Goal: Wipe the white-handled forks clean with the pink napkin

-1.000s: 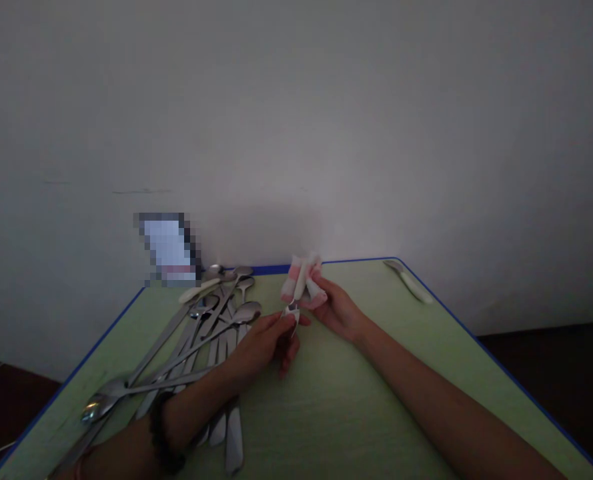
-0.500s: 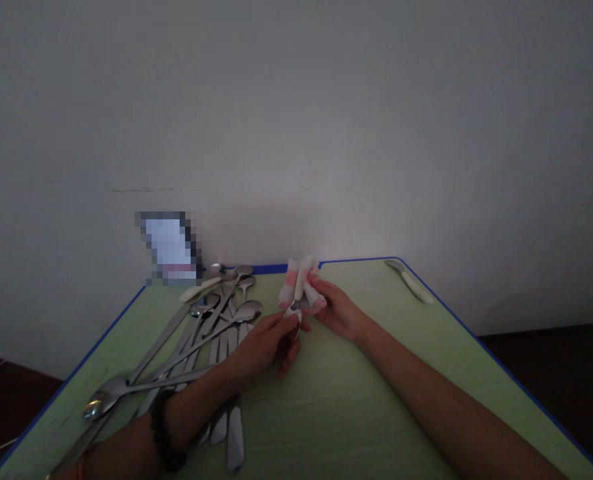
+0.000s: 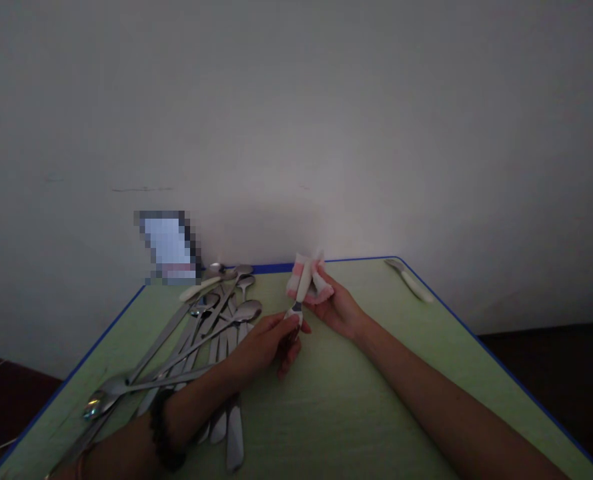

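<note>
Over the table, my left hand (image 3: 271,340) pinches the metal end of a white-handled piece of cutlery (image 3: 303,280). The fingers cover much of that end, so whether it is a spoon or a fork cannot be told. Its pale handle points up and away, lying against a pink-and-white cloth (image 3: 323,288). My right hand (image 3: 343,310) is closed on the cloth, beside and behind the handle. Left of my hands, a heap of metal spoons (image 3: 249,311) and other long-handled cutlery spreads over the table, partly hidden under my left forearm.
A white-handled fork (image 3: 411,283) lies by the right edge of the green table (image 3: 366,400), which has a blue rim. At the back left, a blurred-out screen device (image 3: 169,247) leans near the wall (image 3: 326,133). Another white handle (image 3: 199,290) rests on the heap.
My right hand and the cloth have shifted slightly right, and the cloth is now bunched differently around the handle. More of the metal neck shows. My left hand keeps its pinch almost in place.
</note>
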Demonstrator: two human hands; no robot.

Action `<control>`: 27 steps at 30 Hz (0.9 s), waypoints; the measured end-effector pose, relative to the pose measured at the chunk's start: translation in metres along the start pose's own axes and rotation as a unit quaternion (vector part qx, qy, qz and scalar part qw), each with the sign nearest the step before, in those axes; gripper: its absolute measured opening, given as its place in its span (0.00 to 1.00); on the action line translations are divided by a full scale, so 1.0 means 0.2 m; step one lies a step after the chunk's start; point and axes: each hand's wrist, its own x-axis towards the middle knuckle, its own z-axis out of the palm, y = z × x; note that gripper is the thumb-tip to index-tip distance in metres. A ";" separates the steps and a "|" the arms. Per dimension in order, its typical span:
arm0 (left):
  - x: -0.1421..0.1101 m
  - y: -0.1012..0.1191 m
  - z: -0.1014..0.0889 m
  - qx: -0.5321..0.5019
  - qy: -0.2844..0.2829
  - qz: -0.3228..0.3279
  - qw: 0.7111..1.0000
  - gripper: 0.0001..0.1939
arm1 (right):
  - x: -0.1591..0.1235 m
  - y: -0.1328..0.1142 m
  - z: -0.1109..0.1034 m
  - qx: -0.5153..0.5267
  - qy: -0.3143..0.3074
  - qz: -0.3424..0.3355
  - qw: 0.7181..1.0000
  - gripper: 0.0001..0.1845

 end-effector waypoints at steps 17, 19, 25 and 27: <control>0.00 0.00 0.00 0.003 -0.003 0.002 1.000 0.18 | -0.01 0.00 0.02 -0.005 -0.015 0.006 1.000 0.10; 0.00 0.00 0.00 0.004 -0.003 0.003 1.000 0.18 | -0.01 0.00 0.02 -0.003 -0.017 0.006 1.000 0.10; 0.00 0.01 0.01 0.005 -0.001 -0.001 1.000 0.19 | 0.00 0.01 -0.01 -0.019 -0.031 0.015 0.999 0.12; -0.01 0.01 0.01 0.001 0.001 -0.002 1.000 0.19 | 0.00 0.01 -0.01 -0.019 -0.028 0.016 0.999 0.12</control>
